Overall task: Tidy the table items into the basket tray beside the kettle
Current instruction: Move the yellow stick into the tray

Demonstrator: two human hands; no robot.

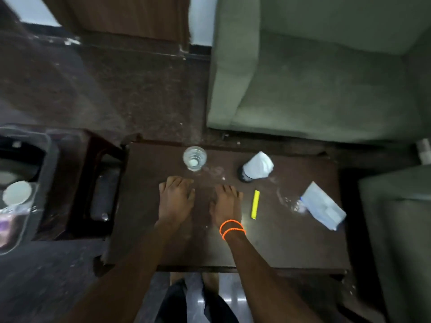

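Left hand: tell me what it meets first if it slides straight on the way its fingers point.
Probably the clear glass. The left hand lies flat on the dark table, fingers pointing at the far edge, and the glass stands just beyond them, slightly right, so it might only graze it.

Green armchair [326,73] filling the upper right of the frame, seat cushion facing down toward the dark wooden surface [233,241]. Second green seat [396,229] at the right edge, just beside that surface. Brown speckled floor [93,85] across the upper left and centre. Wooden door [121,15] at the top, white wall strips on either side. Dark red stool [93,155] at the left, close against the surface. Glossy tiles [231,297] at the bottom centre, partly hidden by dark trousers [175,301]. White pipe-like object [425,151] at the far right edge, too blurred to identify.
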